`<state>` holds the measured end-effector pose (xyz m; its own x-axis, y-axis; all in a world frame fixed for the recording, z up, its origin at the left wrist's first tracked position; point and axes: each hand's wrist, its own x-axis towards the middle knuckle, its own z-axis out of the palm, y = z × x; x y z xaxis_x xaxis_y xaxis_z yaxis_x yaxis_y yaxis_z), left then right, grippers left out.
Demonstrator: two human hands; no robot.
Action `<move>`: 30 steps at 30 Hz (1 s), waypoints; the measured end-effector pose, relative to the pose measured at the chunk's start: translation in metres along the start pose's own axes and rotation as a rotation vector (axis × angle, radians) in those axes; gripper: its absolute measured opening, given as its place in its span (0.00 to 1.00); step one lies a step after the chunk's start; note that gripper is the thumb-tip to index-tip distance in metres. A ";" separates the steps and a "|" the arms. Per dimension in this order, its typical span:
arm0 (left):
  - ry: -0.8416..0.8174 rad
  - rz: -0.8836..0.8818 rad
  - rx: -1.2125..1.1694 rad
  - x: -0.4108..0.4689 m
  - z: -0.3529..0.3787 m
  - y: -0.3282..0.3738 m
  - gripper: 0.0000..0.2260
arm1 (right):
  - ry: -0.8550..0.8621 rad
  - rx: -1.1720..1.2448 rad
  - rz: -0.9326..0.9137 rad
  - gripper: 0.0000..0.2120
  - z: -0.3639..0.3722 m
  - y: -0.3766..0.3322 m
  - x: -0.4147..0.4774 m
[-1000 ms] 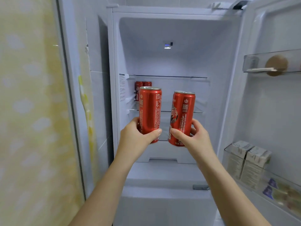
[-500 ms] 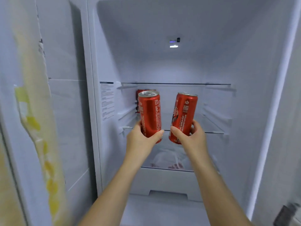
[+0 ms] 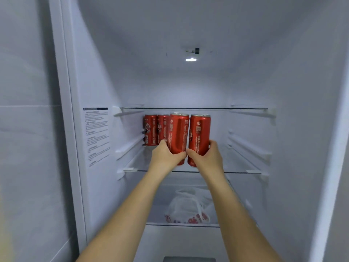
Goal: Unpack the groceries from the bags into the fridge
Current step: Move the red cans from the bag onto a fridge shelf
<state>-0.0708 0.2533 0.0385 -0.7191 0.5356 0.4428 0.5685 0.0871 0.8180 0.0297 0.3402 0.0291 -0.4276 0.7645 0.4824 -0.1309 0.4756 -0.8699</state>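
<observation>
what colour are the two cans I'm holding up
Red with white print, on both the left can and the right can; the head view shows it.

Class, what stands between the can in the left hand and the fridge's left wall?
Head view: two upright red cans, the leftmost can and the second can, side by side further back on the glass shelf.

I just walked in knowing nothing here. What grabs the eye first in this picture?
Two bright red drink cans stand out, upright side by side inside the white fridge: the left can in the left hand, the right can in the right hand. Behind them to the left, two matching cans stand at the back of the glass shelf. Under that shelf lies a white plastic bag.
</observation>
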 end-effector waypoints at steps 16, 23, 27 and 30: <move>-0.150 -0.002 0.070 0.048 0.019 -0.029 0.29 | -0.045 -0.150 0.047 0.27 0.012 0.031 0.045; -0.216 -0.044 0.190 0.079 0.025 -0.031 0.28 | -0.121 -0.240 0.130 0.28 0.022 0.045 0.087; -0.229 -0.094 0.339 0.105 0.029 -0.030 0.28 | -0.157 -0.352 0.179 0.27 0.031 0.050 0.118; -0.224 -0.122 0.387 0.123 0.036 -0.031 0.25 | -0.185 -0.471 0.172 0.26 0.039 0.055 0.139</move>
<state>-0.1626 0.3471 0.0539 -0.7099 0.6668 0.2269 0.6234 0.4449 0.6430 -0.0724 0.4558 0.0445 -0.5636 0.7795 0.2733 0.3529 0.5264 -0.7736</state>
